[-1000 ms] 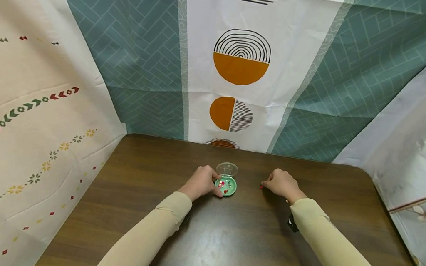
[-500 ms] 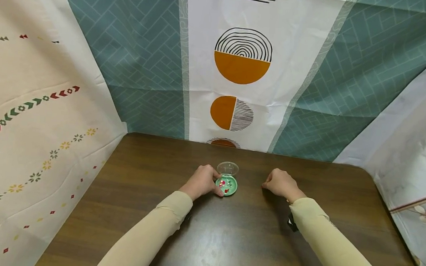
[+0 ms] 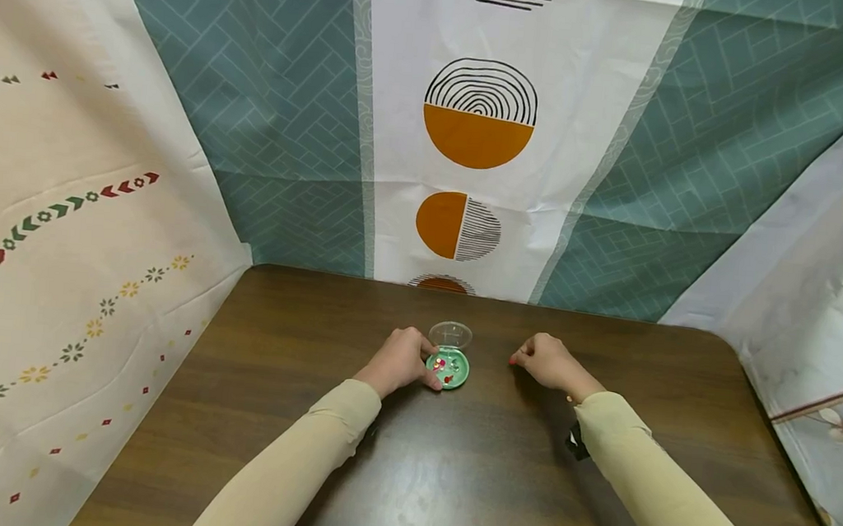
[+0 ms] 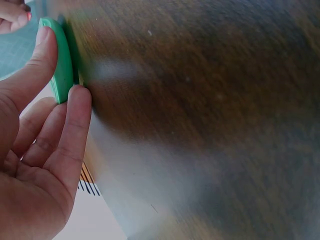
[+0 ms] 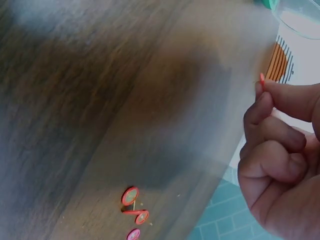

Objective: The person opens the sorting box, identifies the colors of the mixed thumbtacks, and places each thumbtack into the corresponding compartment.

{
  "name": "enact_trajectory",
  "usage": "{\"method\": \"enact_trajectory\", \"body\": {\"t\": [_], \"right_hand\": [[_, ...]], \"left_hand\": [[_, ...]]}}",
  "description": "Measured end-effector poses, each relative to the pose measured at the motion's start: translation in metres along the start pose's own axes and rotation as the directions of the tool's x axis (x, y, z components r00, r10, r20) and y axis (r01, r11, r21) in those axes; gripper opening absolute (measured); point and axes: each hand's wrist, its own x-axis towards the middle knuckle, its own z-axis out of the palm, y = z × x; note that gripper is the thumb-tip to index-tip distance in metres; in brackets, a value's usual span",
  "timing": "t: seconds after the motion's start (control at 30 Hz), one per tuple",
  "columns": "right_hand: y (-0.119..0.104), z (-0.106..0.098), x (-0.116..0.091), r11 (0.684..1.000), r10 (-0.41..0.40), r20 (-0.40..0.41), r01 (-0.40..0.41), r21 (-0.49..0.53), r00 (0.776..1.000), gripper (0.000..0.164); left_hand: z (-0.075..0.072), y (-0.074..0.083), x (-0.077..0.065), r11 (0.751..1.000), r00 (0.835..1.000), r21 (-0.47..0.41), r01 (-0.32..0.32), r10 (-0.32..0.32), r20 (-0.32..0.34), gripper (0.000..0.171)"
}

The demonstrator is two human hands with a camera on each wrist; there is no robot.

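Note:
My left hand (image 3: 399, 362) grips the left rim of a small round green case (image 3: 461, 377) with thumb and fingers. The case's clear lid (image 3: 450, 334) stands open at the back, and several tiny red, pink and pale pieces (image 3: 440, 364) lie inside. Its green side (image 4: 62, 62) shows between thumb and fingers in the left wrist view. To the right of the case, my right hand (image 3: 551, 361) pinches a tiny flat red piece (image 5: 262, 79) between thumb and forefinger, just above the table. What kind of piece it is, I cannot tell.
Several small round pieces with red or pink rims (image 5: 130, 195) lie on the brown wooden table (image 3: 442, 479) in the right wrist view. In the head view they are hidden by the right hand. A patterned cloth (image 3: 299, 121) hangs behind the table's far edge.
My right hand has lifted slightly and shifted left toward the case with the red piece pinched in it. The left hand and the case have stayed in place.

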Motion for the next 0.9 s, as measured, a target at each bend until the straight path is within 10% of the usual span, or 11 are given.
{"method": "enact_trajectory", "body": {"t": [0.9], "right_hand": [[-0.044, 0.009, 0.01, 0.974, -0.192, -0.18, 0.21, 0.086, 0.965, 0.016]], "left_hand": [[0.0, 0.0, 0.0, 1.0, 1.0, 0.008, -0.018, 0.018, -0.011, 0.062]]}}
